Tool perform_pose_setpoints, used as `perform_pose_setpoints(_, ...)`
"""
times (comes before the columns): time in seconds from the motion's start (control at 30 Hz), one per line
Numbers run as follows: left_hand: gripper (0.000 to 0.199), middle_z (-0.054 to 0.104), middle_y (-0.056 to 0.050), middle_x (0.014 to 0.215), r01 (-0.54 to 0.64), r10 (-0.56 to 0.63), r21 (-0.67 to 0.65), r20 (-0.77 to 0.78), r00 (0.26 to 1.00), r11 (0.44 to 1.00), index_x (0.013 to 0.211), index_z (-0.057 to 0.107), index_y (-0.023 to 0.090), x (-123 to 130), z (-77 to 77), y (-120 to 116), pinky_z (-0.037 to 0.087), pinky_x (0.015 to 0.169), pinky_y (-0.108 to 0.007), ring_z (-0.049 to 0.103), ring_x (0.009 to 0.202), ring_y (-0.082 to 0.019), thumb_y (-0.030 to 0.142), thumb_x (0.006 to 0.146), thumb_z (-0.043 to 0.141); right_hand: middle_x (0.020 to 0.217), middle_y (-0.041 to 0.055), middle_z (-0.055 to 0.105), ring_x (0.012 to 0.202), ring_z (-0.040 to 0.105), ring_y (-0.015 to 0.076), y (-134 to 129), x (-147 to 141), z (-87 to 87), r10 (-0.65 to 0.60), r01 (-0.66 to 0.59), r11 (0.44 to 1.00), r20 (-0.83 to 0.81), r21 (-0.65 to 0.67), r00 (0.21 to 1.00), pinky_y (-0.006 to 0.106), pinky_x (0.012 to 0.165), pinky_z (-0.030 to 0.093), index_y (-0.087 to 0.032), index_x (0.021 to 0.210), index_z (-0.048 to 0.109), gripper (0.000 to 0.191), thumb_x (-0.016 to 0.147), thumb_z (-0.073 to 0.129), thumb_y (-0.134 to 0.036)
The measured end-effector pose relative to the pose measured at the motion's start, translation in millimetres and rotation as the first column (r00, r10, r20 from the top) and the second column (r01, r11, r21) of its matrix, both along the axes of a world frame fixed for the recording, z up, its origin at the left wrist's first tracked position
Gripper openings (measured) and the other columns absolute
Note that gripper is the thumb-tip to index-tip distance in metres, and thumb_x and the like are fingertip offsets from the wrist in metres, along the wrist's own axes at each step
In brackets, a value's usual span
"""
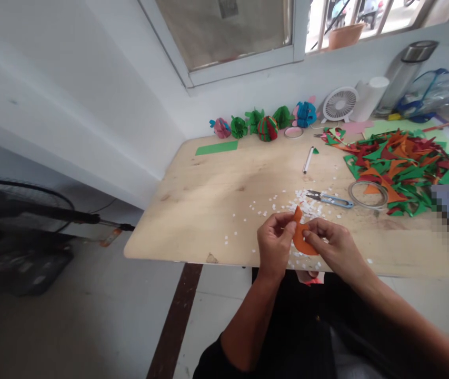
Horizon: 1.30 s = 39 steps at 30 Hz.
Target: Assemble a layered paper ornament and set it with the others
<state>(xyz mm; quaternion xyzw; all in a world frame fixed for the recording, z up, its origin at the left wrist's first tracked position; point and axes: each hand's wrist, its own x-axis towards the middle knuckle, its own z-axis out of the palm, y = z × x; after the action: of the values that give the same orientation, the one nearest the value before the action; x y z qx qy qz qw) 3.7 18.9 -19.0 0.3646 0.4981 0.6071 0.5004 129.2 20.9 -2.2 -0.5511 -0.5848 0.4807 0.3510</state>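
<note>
Between my two hands, over the table's front edge, is an orange paper cutout [302, 243] with a pointed upper end and a rounded lower part. My left hand [275, 239] pinches its upper left side between thumb and fingers. The right side is gripped by my right hand [329, 241], thumb on top. Small white paper bits [307, 205] lie scattered under and around the hands. Just beyond them rest blue-handled thread snips [330, 199]. A roll of clear tape [368, 195] lies to the right of the snips.
A heap of red, green and orange paper scraps [401, 163] covers the right side. Along the wall stand several folded-paper figures [267, 129], a small white fan [340, 104] and a steel-capped bottle [406, 68]. A white pen [308, 160] and a green strip [216, 148] lie on the table [192, 210].
</note>
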Motion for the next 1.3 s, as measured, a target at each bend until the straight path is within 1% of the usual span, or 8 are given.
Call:
perform_pose_setpoints(0.1,0.007,0.07,-0.003,0.08,-0.041,0.053,0.082,-0.146,0.988,0.996,0.082,0.068,0.017,0,-4.8,-2,0.051,0.071,-0.026,0.065,0.074,-0.014,0.019,0.077,0.064,0.048,-0.0041,0.054,0.039,0.049,0.0128,-1,0,-5.3,0.012,-0.032,0.991,-0.153,-0.133,0.988,0.026,0.042,0.037,-0.021,0.072,0.056,0.021,0.078,0.06,-0.041)
perform_pose_setpoints(0.2,0.011,0.07,-0.004,0.083,-0.027,0.051,0.108,-0.225,0.973,0.994,0.087,0.069,0.017,-1,-5.3,-2,0.05,0.072,-0.026,0.064,0.076,-0.014,0.019,0.078,0.063,0.048,-0.0039,0.053,0.04,0.049,0.0121,1,0,-7.3,-0.006,-0.015,0.993,-0.173,-0.12,0.985,0.025,0.041,0.037,-0.02,0.068,0.055,0.023,0.077,0.062,-0.041)
perform_pose_setpoints(0.37,0.019,0.071,-0.005,0.084,0.053,-0.053,0.006,-0.049,0.997,0.999,0.091,0.07,0.016,-1,-0.4,6,0.05,0.069,-0.025,0.065,0.075,-0.015,0.024,0.074,0.069,0.05,-0.0029,0.054,0.042,0.05,0.012,2,1,-1.0,0.009,-0.011,0.999,-0.062,-0.034,0.998,0.024,0.041,0.038,-0.02,0.064,0.056,0.021,0.077,0.06,-0.037)
perform_pose_setpoints(0.63,0.008,0.07,-0.003,0.078,-0.045,0.048,0.053,-0.049,0.998,0.998,0.08,0.069,0.018,6,-3.0,3,0.049,0.071,-0.025,0.064,0.074,-0.014,0.022,0.074,0.068,0.045,-0.003,0.055,0.037,0.051,0.0132,-5,3,1.8,0.057,-0.071,0.991,-0.116,-0.117,0.992,0.025,0.039,0.04,-0.022,0.066,0.055,0.024,0.08,0.059,-0.041)
perform_pose_setpoints(0.83,0.02,0.07,-0.003,0.079,0.051,-0.046,-0.061,0.078,0.996,0.997,0.086,0.071,0.016,1,3.3,4,0.048,0.068,-0.024,0.062,0.07,-0.012,0.029,0.071,0.073,0.045,-0.0025,0.057,0.035,0.053,0.0146,-5,3,1.4,0.074,-0.097,0.981,-0.139,-0.165,0.987,0.027,0.038,0.041,-0.021,0.067,0.054,0.023,0.078,0.06,-0.04)
perform_pose_setpoints(0.93,0.017,0.069,-0.002,0.075,0.047,-0.047,-0.029,-0.016,0.999,0.998,0.082,0.07,0.016,-2,5.6,5,0.047,0.065,-0.023,0.061,0.067,-0.012,0.028,0.071,0.073,0.043,-0.0025,0.057,0.035,0.052,0.0145,-7,3,3.4,0.092,-0.124,0.972,-0.165,-0.197,0.982,0.026,0.038,0.039,-0.022,0.066,0.053,0.023,0.078,0.06,-0.04)
perform_pose_setpoints(1.13,0.011,0.067,-0.002,0.075,-0.073,0.114,0.159,-0.266,0.957,0.985,0.079,0.068,0.019,-4,3.3,-2,0.047,0.072,-0.025,0.061,0.071,-0.014,0.029,0.081,0.064,0.044,-0.0032,0.059,0.036,0.052,0.0137,-15,1,1.8,0.087,-0.171,0.948,-0.297,-0.27,0.951,0.026,0.039,0.04,-0.022,0.067,0.053,0.023,0.076,0.063,-0.04)
perform_pose_setpoints(1.3,0.024,0.067,-0.003,0.077,-0.012,0.008,-0.028,-0.119,0.993,1.0,0.092,0.068,0.017,-12,1.0,0,0.045,0.062,-0.023,0.059,0.065,-0.012,0.037,0.079,0.065,0.043,-0.0029,0.057,0.036,0.052,0.0139,-14,2,-0.1,0.06,-0.138,0.954,-0.282,-0.265,0.958,0.027,0.04,0.041,-0.022,0.065,0.052,0.029,0.077,0.062,-0.046)
